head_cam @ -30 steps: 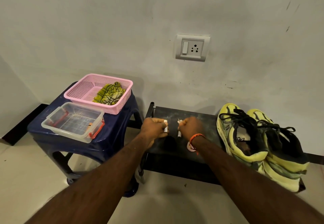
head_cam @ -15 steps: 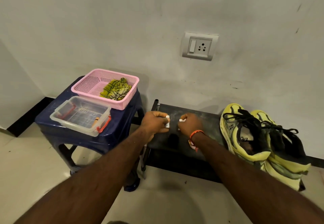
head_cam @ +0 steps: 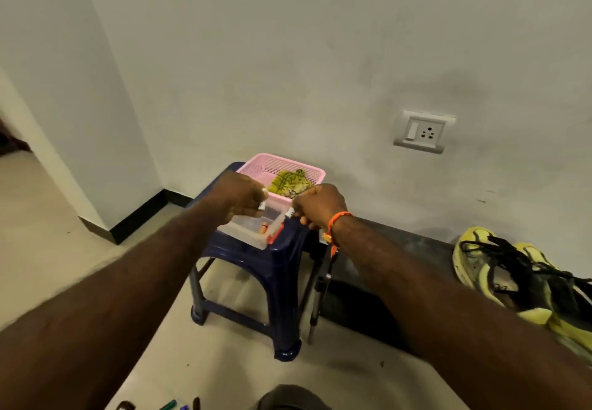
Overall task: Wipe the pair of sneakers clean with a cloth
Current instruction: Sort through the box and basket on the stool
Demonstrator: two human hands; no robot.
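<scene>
The pair of yellow sneakers (head_cam: 490,268) with black laces stands on a low black rack (head_cam: 400,249) at the right. A yellow-green checked cloth (head_cam: 290,182) lies in a pink basket (head_cam: 256,161) on a blue stool (head_cam: 275,259). My left hand (head_cam: 243,195) and my right hand (head_cam: 320,204) hover with curled fingers over a clear plastic box (head_cam: 253,236) in front of the basket. Each hand pinches a small white piece; what the pieces are is too small to tell. Both hands are well left of the sneakers and just short of the cloth.
A wall socket (head_cam: 423,132) sits on the wall above the rack. Pale floor spreads left of the stool toward a doorway. Small items (head_cam: 173,405) and a dark rounded object (head_cam: 288,398) lie at the bottom edge.
Both hands have moved left from above the black rack to above the clear box on the stool, still pinching the small white pieces. My view has swung left, pushing the sneakers to the right edge.
</scene>
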